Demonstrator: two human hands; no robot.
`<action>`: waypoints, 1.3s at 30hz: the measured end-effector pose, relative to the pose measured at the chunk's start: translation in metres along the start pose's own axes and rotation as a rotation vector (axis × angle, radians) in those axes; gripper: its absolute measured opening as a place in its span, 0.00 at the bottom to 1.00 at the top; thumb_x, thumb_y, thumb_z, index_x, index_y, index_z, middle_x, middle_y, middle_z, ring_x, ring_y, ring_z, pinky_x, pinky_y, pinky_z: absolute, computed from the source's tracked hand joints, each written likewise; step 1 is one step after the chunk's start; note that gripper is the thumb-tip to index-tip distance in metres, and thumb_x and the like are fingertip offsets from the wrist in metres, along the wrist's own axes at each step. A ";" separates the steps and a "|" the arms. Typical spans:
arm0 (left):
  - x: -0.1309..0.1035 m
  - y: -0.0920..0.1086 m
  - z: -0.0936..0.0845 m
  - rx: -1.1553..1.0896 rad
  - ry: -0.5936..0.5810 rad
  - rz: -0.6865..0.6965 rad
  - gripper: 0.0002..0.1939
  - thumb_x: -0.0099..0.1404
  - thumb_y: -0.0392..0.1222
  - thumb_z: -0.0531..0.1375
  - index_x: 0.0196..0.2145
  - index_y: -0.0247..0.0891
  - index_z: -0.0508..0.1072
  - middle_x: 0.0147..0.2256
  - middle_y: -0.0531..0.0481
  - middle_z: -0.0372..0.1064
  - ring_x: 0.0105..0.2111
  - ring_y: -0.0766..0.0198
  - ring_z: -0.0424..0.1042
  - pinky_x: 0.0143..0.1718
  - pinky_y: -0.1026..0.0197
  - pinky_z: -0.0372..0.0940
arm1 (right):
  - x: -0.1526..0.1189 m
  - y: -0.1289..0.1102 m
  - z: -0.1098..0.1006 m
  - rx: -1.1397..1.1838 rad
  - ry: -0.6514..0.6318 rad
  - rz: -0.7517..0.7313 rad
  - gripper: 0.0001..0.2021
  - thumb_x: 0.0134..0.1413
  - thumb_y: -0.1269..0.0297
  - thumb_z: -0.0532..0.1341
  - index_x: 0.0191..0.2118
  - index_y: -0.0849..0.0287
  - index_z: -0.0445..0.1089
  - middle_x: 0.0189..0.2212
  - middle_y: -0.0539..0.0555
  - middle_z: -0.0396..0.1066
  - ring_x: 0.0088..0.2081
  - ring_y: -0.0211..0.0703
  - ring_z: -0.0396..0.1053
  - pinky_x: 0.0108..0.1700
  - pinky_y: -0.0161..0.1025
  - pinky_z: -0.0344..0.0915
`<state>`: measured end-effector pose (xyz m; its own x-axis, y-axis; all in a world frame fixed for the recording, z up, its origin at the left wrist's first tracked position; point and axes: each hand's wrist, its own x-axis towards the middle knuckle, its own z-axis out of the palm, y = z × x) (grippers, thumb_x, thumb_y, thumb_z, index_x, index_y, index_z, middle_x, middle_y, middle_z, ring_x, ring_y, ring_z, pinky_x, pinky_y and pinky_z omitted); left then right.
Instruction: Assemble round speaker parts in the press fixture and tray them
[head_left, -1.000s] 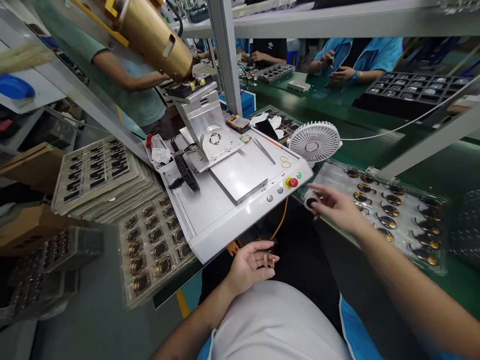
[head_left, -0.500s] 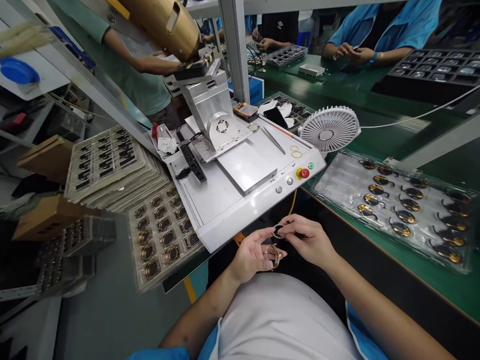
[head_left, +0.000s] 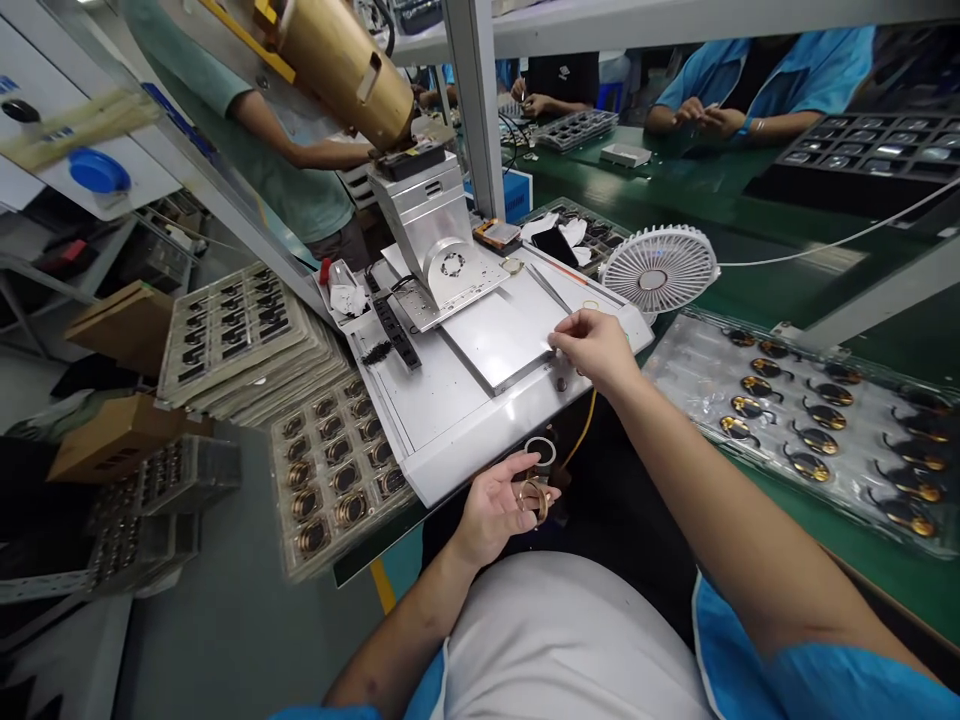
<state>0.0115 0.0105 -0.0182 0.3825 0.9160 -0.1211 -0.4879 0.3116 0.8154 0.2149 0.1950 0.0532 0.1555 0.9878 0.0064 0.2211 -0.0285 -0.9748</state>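
My left hand (head_left: 487,512) holds a gold ring-shaped frame (head_left: 534,503) between thumb and fingers, low in front of my body. A pale thin ring (head_left: 540,440) hangs at the tip of its index finger. My right hand (head_left: 600,350) is over the front of the white machine base (head_left: 450,452), beside the silver plate (head_left: 499,345). Its thumb and index finger are pinched together; whatever may be between them is hidden. Just behind that hand are steel tweezers (head_left: 549,290) and a thin yellow ring (head_left: 591,304), partly covered.
A silver fixture (head_left: 427,225) stands on the base under a gold cylinder (head_left: 352,75). To the right are a white fan (head_left: 660,270) and a clear tray (head_left: 697,350) of round parts. Stacked trays (head_left: 225,330) stand left. Co-workers sit across the green bench (head_left: 637,195).
My right hand has left the pale ring and reached forward to the machine's front panel. My left hand keeps the gold frame and the pale ring. The view has shifted slightly.
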 end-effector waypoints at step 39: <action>-0.005 0.003 -0.005 1.000 -0.297 0.370 0.44 0.60 0.38 0.72 0.70 0.47 0.61 0.73 0.32 0.52 0.61 0.41 0.74 0.60 0.42 0.73 | -0.151 0.039 -0.015 0.462 -0.337 0.374 0.24 0.36 0.48 0.82 0.30 0.61 0.77 0.22 0.52 0.74 0.22 0.39 0.72 0.26 0.35 0.73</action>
<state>0.0038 0.0085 -0.0180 0.5827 0.7713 0.2559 0.1916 -0.4364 0.8791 0.2145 0.0428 0.0175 -0.1834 0.9199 -0.3467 -0.2340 -0.3834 -0.8934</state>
